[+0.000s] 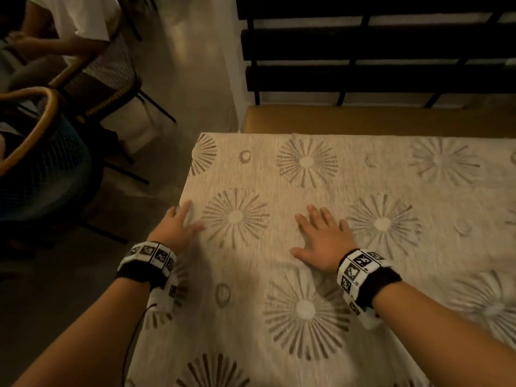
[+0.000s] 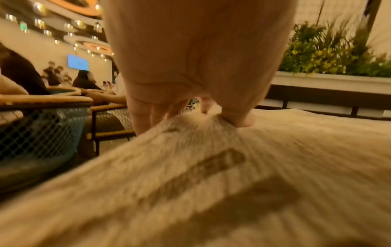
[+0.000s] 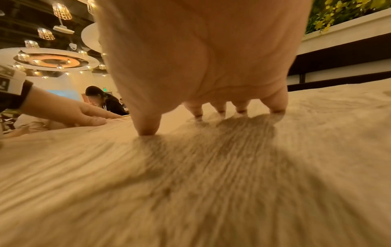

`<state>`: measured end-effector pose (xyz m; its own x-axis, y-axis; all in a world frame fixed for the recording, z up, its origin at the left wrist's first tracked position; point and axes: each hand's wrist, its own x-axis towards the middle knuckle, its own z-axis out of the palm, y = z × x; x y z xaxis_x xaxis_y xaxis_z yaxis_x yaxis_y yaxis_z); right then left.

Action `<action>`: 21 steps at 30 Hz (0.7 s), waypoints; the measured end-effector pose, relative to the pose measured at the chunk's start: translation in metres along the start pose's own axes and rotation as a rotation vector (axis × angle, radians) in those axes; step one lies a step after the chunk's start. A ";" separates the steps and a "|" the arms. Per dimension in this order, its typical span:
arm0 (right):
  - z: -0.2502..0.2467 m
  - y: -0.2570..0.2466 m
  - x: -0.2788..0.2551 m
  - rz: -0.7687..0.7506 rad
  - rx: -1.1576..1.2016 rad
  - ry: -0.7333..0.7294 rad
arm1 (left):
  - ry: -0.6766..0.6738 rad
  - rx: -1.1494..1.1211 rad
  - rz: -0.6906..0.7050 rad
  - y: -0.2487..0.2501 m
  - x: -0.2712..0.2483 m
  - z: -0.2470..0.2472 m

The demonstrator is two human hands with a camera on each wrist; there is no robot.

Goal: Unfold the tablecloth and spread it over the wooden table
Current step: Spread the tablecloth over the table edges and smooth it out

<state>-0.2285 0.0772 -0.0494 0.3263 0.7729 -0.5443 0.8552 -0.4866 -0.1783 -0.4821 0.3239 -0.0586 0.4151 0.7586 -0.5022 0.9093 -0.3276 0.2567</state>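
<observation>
A beige tablecloth (image 1: 349,196) printed with grey starbursts lies spread over the table and hides the wood. My left hand (image 1: 178,224) lies at the cloth's left edge, fingers straight; in the left wrist view the left hand (image 2: 190,66) has its outer fingers hanging past the edge and its thumb pressing the cloth (image 2: 232,183). My right hand (image 1: 321,238) rests flat on the cloth near the middle, fingers spread. In the right wrist view the right hand (image 3: 201,58) touches the cloth (image 3: 211,183) with its fingertips (image 3: 277,109), and the left hand (image 3: 84,113) shows at the left.
Two rattan-framed mesh chairs (image 1: 42,152) stand left of the table, with a seated person in a white shirt (image 1: 75,20) behind them. A tan bench (image 1: 377,118) with a black slatted back runs along the far side. Bare floor (image 1: 178,79) lies at the far left corner.
</observation>
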 end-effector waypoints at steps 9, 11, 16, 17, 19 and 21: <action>0.059 0.007 -0.090 -0.172 -0.065 -0.023 | 0.051 0.248 0.182 0.067 -0.175 0.102; 0.079 0.011 -0.115 -0.205 -0.061 -0.034 | 0.016 0.174 0.089 0.063 -0.205 0.137; 0.112 0.058 -0.169 -0.107 -0.048 -0.008 | 0.164 -0.135 0.005 0.019 -0.241 0.163; 0.113 0.067 -0.176 -0.082 -0.044 -0.011 | 0.167 -0.082 -0.014 0.001 -0.244 0.166; 0.113 0.075 -0.186 -0.056 -0.050 -0.010 | 0.161 0.040 -0.032 -0.041 -0.252 0.170; 0.110 0.072 -0.183 -0.043 -0.038 0.012 | 0.222 0.025 -0.167 -0.064 -0.254 0.165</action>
<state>-0.2709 -0.1440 -0.0532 0.2938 0.7974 -0.5271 0.8830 -0.4376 -0.1697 -0.6410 0.0596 -0.0834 0.2449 0.9071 -0.3422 0.9662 -0.1992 0.1634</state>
